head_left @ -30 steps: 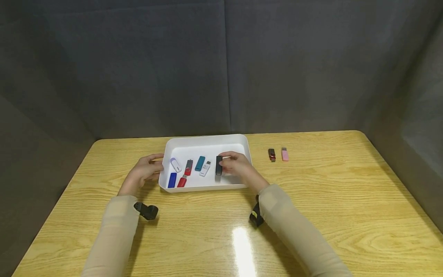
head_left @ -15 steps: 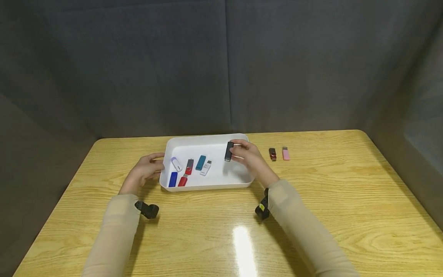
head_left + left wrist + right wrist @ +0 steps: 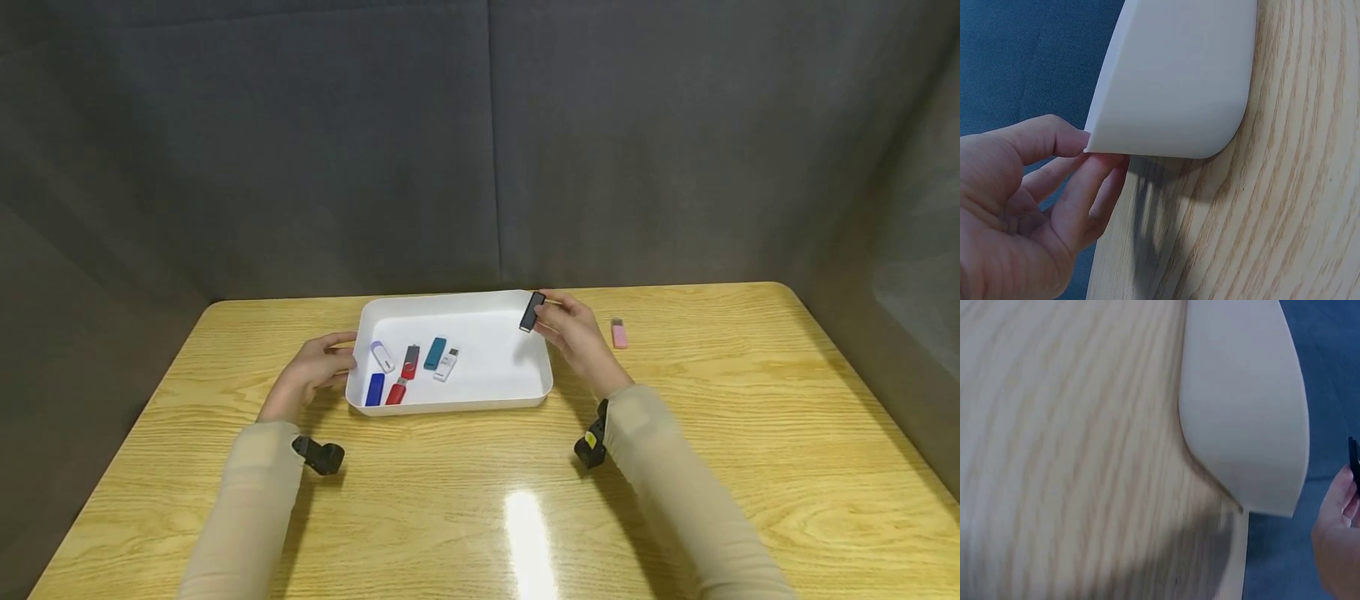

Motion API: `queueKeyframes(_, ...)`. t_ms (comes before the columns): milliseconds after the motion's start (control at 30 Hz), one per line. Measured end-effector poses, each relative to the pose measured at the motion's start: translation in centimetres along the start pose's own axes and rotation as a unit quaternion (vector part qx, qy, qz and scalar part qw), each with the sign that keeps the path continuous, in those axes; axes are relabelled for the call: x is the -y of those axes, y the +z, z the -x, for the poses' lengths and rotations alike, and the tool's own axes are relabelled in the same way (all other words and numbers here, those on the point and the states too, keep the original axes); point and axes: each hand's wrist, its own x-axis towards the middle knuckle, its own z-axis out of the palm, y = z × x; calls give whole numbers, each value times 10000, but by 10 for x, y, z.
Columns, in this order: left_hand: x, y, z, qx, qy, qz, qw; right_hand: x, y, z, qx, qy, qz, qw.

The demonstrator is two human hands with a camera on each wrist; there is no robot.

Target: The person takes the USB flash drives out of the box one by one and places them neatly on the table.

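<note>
With my right hand point(image 3: 576, 337) I pinch a black USB stick point(image 3: 532, 312) above the right rim of the white tray point(image 3: 491, 406). At the right edge of the right wrist view, only part of that hand point(image 3: 1339, 537) and a dark sliver of the stick show. My left hand point(image 3: 313, 371) is at the tray's left end; in the left wrist view its thumb and fingers point(image 3: 1088, 187) pinch the rim. Inside the tray lie a teal USB stick point(image 3: 435, 353), a white one point(image 3: 446, 365), a white-and-lilac one point(image 3: 382, 357), a blue one point(image 3: 374, 389) and red ones point(image 3: 396, 392).
A pink USB stick point(image 3: 618, 334) lies on the wooden table point(image 3: 720, 433) right of the tray. Dark grey cloth point(image 3: 360, 150) hangs behind the table and at both sides.
My right hand has lifted the black USB stick from the tray floor and moved it right and back to the rim. A dark red-and-black stick is now hidden behind that hand. My left hand stays put.
</note>
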Motion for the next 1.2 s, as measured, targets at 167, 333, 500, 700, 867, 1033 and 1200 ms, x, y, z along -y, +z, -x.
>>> queueKeyframes(167, 2, 0, -1, -29, -49, 11, 10000, 4, -17, -3, -196, -42, -197, 9996)
queueKeyframes(333, 2, -1, -1, -40, -36, -14, 10000, 10, -35, -2, -384, -22, -134, 9992)
queueKeyframes(500, 2, -2, -1, 12, -3, -8, 10000, 17, -51, 3, -511, 194, -405, 9977)
queueKeyframes(700, 3, -2, 1, 107, 85, 89, 9999, 23, -68, 10, -452, 291, -230, 9983)
queueKeyframes(867, 3, -2, 1, 108, 86, 89, 9999, 25, -82, 14, -640, 374, -150, 9971)
queueKeyframes(1033, 3, -2, 0, 70, 52, 54, 9999, 25, -93, 15, -633, 274, -362, 9970)
queueKeyframes(1200, 2, -2, -1, 60, 17, 82, 9999, 25, -101, 16, -668, 155, -532, 9962)
